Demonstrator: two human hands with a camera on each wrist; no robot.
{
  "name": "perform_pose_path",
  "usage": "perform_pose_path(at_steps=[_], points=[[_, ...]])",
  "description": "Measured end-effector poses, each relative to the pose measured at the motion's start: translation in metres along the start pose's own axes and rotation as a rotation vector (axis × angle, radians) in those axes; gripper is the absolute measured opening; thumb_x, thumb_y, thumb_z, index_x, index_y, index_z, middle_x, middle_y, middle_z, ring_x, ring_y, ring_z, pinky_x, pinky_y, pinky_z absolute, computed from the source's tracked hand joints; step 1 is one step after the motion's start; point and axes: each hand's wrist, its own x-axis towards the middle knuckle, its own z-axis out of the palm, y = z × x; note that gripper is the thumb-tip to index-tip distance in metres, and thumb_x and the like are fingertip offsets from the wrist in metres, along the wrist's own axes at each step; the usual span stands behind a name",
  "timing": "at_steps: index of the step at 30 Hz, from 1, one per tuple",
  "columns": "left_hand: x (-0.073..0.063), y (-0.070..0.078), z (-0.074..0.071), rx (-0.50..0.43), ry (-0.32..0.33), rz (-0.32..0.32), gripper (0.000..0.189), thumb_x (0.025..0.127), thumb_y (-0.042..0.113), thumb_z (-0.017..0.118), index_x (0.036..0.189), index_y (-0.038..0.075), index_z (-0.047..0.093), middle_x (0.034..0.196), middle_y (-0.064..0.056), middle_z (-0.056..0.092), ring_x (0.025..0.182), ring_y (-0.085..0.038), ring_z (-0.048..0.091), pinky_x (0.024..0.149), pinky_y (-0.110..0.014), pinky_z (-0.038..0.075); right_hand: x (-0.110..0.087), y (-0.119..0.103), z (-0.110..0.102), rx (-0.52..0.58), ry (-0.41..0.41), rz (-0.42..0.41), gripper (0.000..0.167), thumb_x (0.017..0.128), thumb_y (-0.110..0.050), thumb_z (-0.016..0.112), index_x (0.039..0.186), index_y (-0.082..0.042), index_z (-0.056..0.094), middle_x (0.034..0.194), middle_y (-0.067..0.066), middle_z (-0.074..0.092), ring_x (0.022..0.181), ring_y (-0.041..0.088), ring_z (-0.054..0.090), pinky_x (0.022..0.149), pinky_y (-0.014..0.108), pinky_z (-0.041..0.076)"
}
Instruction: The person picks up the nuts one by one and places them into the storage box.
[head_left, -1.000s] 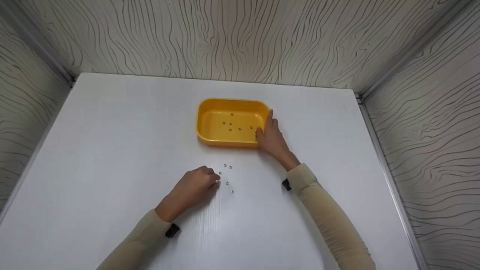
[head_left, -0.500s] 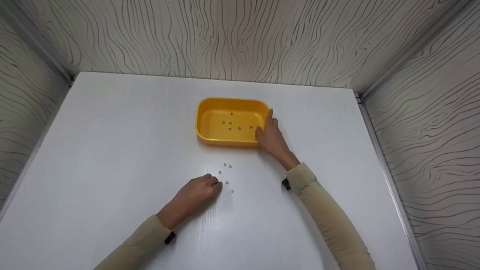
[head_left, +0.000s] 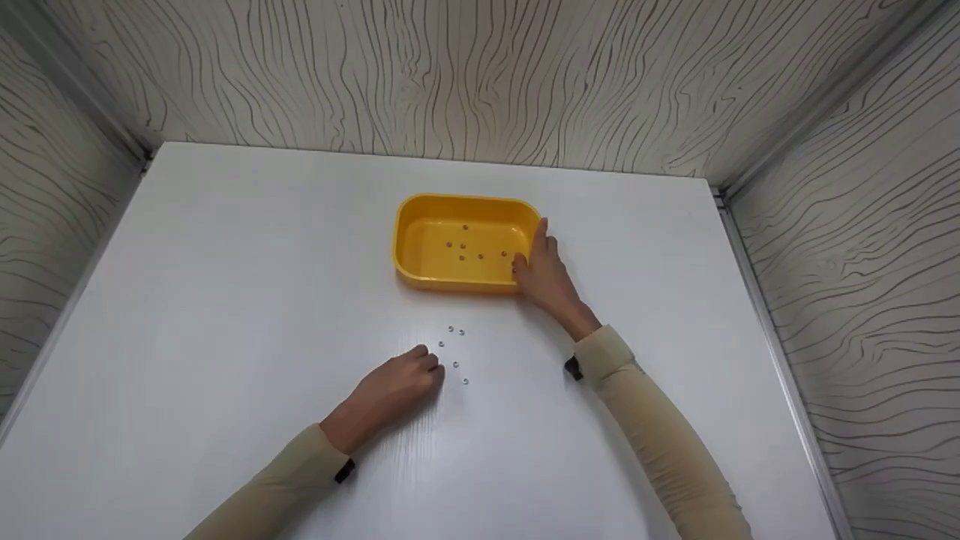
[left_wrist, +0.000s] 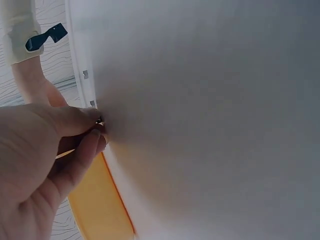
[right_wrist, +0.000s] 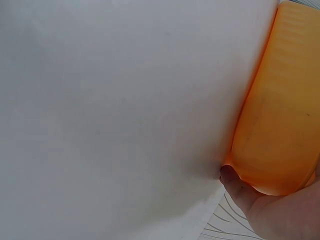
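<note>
My left hand (head_left: pixel 397 386) is low over the white table, left of several small metal nuts (head_left: pixel 456 364) lying loose. In the left wrist view its thumb and fingertips pinch a small dark nut (left_wrist: pixel 99 120), mostly covered by the fingers. A yellow plastic tray (head_left: pixel 450 285) stands farther back, with several nuts (head_left: pixel 463 246) scattered on its floor. My right hand (head_left: pixel 547 279) grips the tray's right end near the front corner, thumb over the rim and fingers along the outside. The right wrist view shows the tray's outer wall (right_wrist: pixel 275 110) beside that hand.
The white table (head_left: pixel 225 285) ends at a wood-grain patterned wall (head_left: pixel 465 82) behind the tray. Similar panels rise at the left and right. Long sleeves cover both forearms, and a dark strap piece (head_left: pixel 574 368) sits at the right cuff.
The left hand has shifted slightly toward the front of the table, its fingers staying beside the loose nuts. My right hand and the tray have stayed in place.
</note>
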Motion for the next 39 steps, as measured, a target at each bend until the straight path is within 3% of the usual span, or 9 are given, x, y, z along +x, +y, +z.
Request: perform_pose_path(at_steps=[15,25,32,39], points=[[0.005,-0.0008,-0.0005,0.115,-0.039,0.078,0.015,0.08,-0.001,0.083,0.092,0.009,0.079,0.082,-0.001,0.074,0.075,-0.013,0.064,0.068,-0.02,0.057,0.0,-0.0001,0.0013,-0.003,0.003,0.01,0.083,0.11,-0.029,0.046,0.168,-0.007,-0.01,0.162,0.028,0.03,0.111,0.031,0.053,0.101,0.046,0.049],[0.003,-0.0025,0.0011,0.124,0.027,0.092,0.016,0.079,-0.003,0.083,0.087,0.008,0.076,0.079,-0.001,0.07,0.073,-0.013,0.06,0.066,-0.019,0.054,0.0005,0.0003,0.0017,0.001,0.005,0.004,0.083,0.11,-0.028,0.046,0.168,-0.007,-0.01,0.163,0.029,0.029,0.115,0.031,0.053,0.105,0.048,0.048],[0.0001,-0.0026,-0.0001,0.04,0.027,0.074,0.02,0.077,-0.005,0.084,0.09,0.008,0.075,0.081,0.0,0.07,0.075,-0.012,0.06,0.067,-0.018,0.053,-0.0003,0.0013,0.0015,-0.004,-0.005,-0.014,0.084,0.11,-0.028,0.045,0.167,-0.007,-0.013,0.163,0.029,0.027,0.119,0.032,0.053,0.113,0.05,0.047],[0.0026,-0.0033,-0.006,-0.167,0.009,0.029,0.025,0.079,-0.007,0.083,0.1,0.005,0.076,0.09,-0.002,0.075,0.085,-0.014,0.068,0.077,-0.02,0.058,-0.0006,0.001,0.0009,0.001,-0.008,-0.002,0.084,0.11,-0.029,0.045,0.167,-0.008,-0.013,0.163,0.028,0.028,0.12,0.031,0.052,0.112,0.048,0.047]])
